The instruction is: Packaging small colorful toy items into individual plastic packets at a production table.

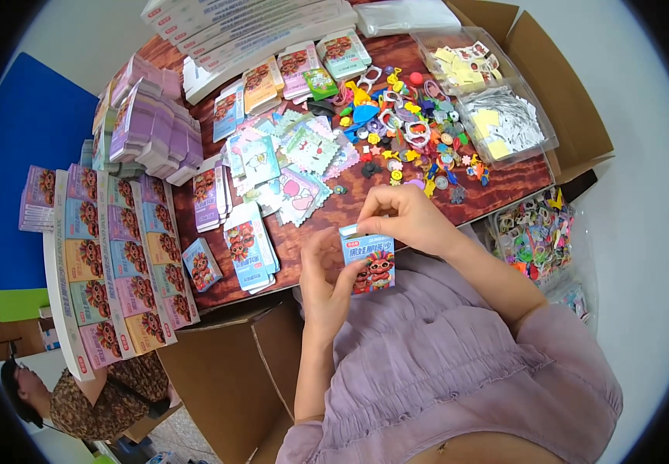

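A small blue cardboard box (371,267) with a red-haired cartoon figure on its front stands upright just past the table's near edge. My left hand (326,286) grips it from the left, thumb across the front. At the box's top, the curled fingers of my right hand (404,220) are pinched together by the raised flap; what they hold, if anything, is hidden. Ahead lie a loose pile of pastel zigzag-edged cards (296,158) and a heap of small colourful plastic toys (404,116). Flat blue boxes (249,251) are stacked left of my left hand.
Display trays filled with similar boxes (121,263) line the left edge. Purple box stacks (160,131) and white cartons (249,31) stand behind. Clear bins (504,120) hold paper pieces at right, beside an open carton (559,85). Another person (102,402) is at lower left.
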Available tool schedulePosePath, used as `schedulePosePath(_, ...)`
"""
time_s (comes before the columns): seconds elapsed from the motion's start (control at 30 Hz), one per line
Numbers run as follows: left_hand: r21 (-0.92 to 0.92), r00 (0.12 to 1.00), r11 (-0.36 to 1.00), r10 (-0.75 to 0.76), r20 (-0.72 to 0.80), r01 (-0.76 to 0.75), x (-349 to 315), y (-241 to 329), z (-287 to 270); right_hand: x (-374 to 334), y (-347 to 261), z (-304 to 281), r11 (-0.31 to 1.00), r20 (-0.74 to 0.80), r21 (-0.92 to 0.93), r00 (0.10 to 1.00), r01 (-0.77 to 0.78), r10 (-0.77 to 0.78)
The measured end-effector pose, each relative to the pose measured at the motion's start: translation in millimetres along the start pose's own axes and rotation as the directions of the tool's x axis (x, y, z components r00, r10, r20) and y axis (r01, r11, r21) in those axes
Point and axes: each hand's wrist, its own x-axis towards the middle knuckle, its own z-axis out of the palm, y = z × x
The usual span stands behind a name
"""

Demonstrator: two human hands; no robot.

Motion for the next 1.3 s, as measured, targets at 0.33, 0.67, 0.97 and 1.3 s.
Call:
schedulePosePath(0.33, 0.145, 0.997, 0.988, 0.055, -0.052, -0.047, -4.9, -13.7, -0.3, -18.7, 2.7, -3.8, 0.819, 0.124, -0.434, 0.926, 0.375, -0.358)
schedulePosePath(0.67, 0.343, 0.998, 0.937, 0.063, -0.003, -0.058, -0.2, -11.3, -5.5, -15.2, 17.1, 8.9, 0.869, 0.018, -0.36, 0.934, 0.339, -0.357)
schedulePosePath(0.97, 0.626, 0.806, 0.775, 0.316, -0.501, 0.085, 9.2, 9.6, -128.6, 39.9, 38.1, 63.9, 0.749, 0.147, -0.549, 0.925, 0.371, -0.35)
schedulePosePath(1.3, 0.876, 0.772, 0.38, 0.445, -0.455, 0.298, 24.5, 3.4, -184.6, 130.3, 50.0, 161.3, 0.082, 0.362, -0.895, 0.819, 0.439, -0.445)
